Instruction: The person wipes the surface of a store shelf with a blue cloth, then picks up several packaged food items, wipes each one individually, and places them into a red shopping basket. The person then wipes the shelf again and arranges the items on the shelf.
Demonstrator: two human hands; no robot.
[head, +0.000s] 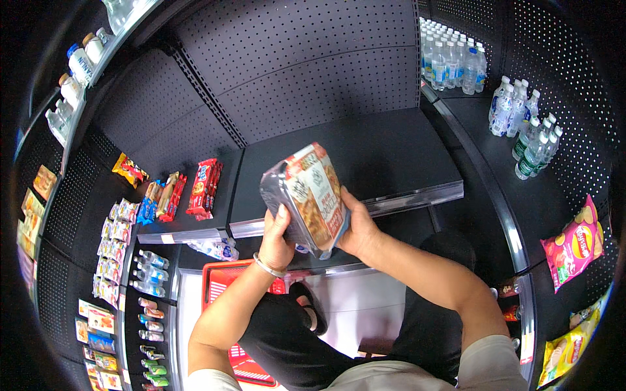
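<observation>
A boxed food package [313, 193] with a dark tray-like side and a printed food picture is held up before me, tilted, above the shelf's front edge. My left hand [279, 239] grips its lower left side, thumb on the dark side. On the opposite side, my right hand [359, 226] holds the lower right edge, with the fingers partly hidden behind it. Behind the package lies a black metal shelf [391, 146]. Red cookie packs [201, 188] lie on the shelf section to the left.
A red plastic shopping basket [208, 278] stands on the floor beneath my left forearm. Blue and tan snack packs [159, 198] lie farther left. Water bottles [533, 146] and a pink bag of Lay's chips [574, 247] occupy the right shelves. Drink cans [152, 325] line a lower left shelf.
</observation>
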